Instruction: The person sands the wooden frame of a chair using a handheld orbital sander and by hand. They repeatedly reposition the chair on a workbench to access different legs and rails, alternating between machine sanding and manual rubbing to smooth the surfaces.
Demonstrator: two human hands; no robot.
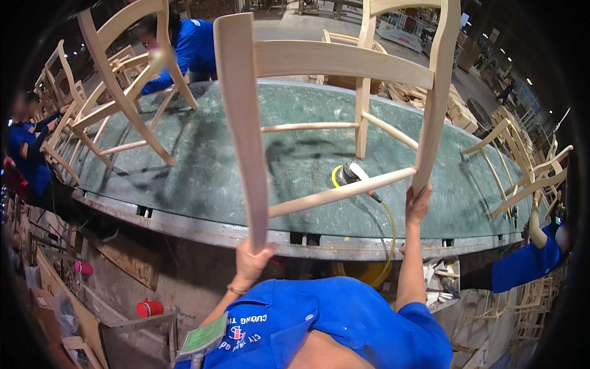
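Both my hands hold a bare pale wooden chair frame [344, 59] in front of me, above the near edge of the green-topped table. My left hand [253, 263] is closed round the bottom end of its left leg. Round the lower end of the right leg my right hand [418, 206] is wrapped. Thin rungs join the legs, and the frame's top runs past the upper edge of the view. Behind the near rung, an orbital sander [349, 174] with a yellow rim rests on the tabletop, partly hidden; a yellow hose [393, 230] trails from it over the table edge.
The long table [307, 147] carries another wooden chair [123, 92] at left and one [516, 166] at right. Co-workers in blue [195, 46] work at the far side, left end and right end. Red containers [149, 308] and wood pieces [132, 258] lie below at left.
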